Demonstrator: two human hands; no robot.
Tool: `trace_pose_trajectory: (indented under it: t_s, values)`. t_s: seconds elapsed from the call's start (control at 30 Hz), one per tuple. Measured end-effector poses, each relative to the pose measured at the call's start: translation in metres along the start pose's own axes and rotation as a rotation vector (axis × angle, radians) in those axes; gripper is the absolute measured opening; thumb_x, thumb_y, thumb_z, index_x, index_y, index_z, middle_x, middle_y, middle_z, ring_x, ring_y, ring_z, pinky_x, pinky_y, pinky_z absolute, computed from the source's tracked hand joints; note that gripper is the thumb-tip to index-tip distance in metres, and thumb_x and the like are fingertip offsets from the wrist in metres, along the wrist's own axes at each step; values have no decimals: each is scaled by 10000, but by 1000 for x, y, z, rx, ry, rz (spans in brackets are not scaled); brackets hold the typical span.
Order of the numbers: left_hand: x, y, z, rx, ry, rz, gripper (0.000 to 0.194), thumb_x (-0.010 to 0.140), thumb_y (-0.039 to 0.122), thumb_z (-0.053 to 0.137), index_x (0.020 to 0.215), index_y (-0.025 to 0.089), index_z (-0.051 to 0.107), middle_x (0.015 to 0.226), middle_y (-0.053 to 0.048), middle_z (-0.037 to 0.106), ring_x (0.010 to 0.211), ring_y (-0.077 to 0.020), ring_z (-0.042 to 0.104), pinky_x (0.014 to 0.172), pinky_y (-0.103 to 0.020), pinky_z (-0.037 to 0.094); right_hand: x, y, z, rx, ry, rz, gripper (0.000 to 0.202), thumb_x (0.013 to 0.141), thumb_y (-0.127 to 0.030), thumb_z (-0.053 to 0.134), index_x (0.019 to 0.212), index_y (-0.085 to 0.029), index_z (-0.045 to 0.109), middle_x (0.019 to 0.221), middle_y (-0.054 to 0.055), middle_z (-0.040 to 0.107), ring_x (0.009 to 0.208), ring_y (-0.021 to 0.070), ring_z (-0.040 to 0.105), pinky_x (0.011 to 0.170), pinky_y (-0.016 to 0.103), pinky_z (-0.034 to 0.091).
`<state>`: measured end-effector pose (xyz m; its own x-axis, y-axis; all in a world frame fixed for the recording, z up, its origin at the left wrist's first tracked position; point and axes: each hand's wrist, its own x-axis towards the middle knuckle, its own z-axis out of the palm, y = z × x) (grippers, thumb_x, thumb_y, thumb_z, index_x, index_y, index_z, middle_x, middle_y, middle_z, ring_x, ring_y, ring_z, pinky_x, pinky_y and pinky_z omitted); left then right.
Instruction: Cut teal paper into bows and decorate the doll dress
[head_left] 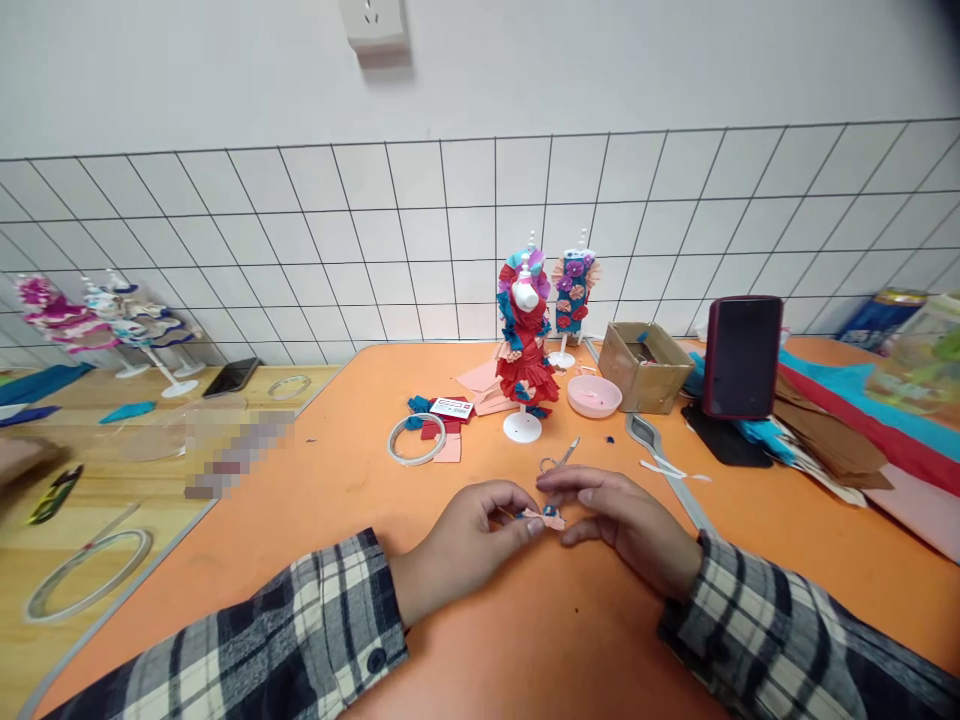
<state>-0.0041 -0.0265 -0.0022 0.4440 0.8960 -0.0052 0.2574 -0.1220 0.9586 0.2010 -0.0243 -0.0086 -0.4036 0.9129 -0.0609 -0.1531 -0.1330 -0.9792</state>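
Between thumb and forefinger, my left hand pinches a small folded pink-and-blue paper piece, bow-like in shape. My right hand curves around the piece's right side with its fingers apart; whether a fingertip touches it, I cannot tell. Just beyond the fingers lie small scissors, partly hidden by my right hand. Further back stands a mini dress form in a red, blue and purple ruffled paper dress. A roll of tape lies left of it, against red, blue and pink paper scraps.
A pink bowl, a cardboard box and a second dressed form stand at the back. To the right, a phone stands upright near stacked coloured paper. At left are a cutter knife and a larger tape roll.
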Motion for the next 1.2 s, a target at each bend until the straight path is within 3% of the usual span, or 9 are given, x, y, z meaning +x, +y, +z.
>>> trace_pose_trajectory:
  t_s: [0.07,0.13,0.33,0.5,0.63,0.83,0.97,1.13,1.2]
  values:
    - [0,0,0,4,-25,-14,251,814,386,646,887,150,691,868,-64,698,771,-176,592,708,-272,442,0,0,-1,-45,-13,-43,339,800,-412,640,1049,-185,676,1173,121,605,1090,252,563,814,368,537]
    - [0,1,-1,4,-33,-7,254,827,392,618,858,145,671,820,-48,673,733,-162,563,669,-256,421,1,1,0,-160,-37,-70,384,770,-397,700,1085,-190,626,1098,106,634,1047,235,592,836,365,519]
    - [1,2,-2,241,25,37,239,859,381,551,832,162,642,802,-34,637,729,-166,543,639,-251,401,4,5,9,-174,53,32,522,677,-367,796,1063,-197,487,706,-29,620,645,131,608,647,285,494]
    - [2,-1,-5,223,15,33,268,900,345,476,840,158,659,853,-53,669,824,-197,596,752,-288,442,5,1,8,-67,32,174,446,639,-409,804,862,-175,498,668,-45,576,584,93,552,562,233,455]
    - [0,0,-5,189,104,35,347,868,420,558,1100,170,619,1001,-76,673,907,-207,611,764,-289,465,4,-1,8,-174,71,109,389,658,-440,775,793,-174,526,655,-36,562,566,95,527,525,227,440]
    - [-2,-1,1,301,89,33,150,845,294,567,873,184,666,802,-23,674,712,-153,588,632,-248,434,3,-1,13,-508,91,-59,192,722,-331,713,753,-173,608,666,-3,581,597,116,520,532,229,425]
    - [-1,-4,3,237,122,18,147,841,291,566,864,178,657,771,-16,659,670,-141,557,607,-241,421,2,0,13,-482,95,-35,223,783,-403,624,805,-183,595,701,7,583,583,134,535,474,233,422]
    - [-2,-1,4,212,113,15,170,836,325,580,850,172,654,741,-15,643,646,-140,538,582,-238,405,4,0,11,-601,141,-164,146,764,-291,664,855,-180,635,790,10,642,704,142,600,666,260,481]
    - [-2,0,4,187,128,9,155,822,306,587,840,168,655,750,-20,648,670,-148,554,605,-246,419,4,0,12,-650,123,-222,126,796,-300,638,850,-187,658,842,28,662,771,158,618,635,242,481]
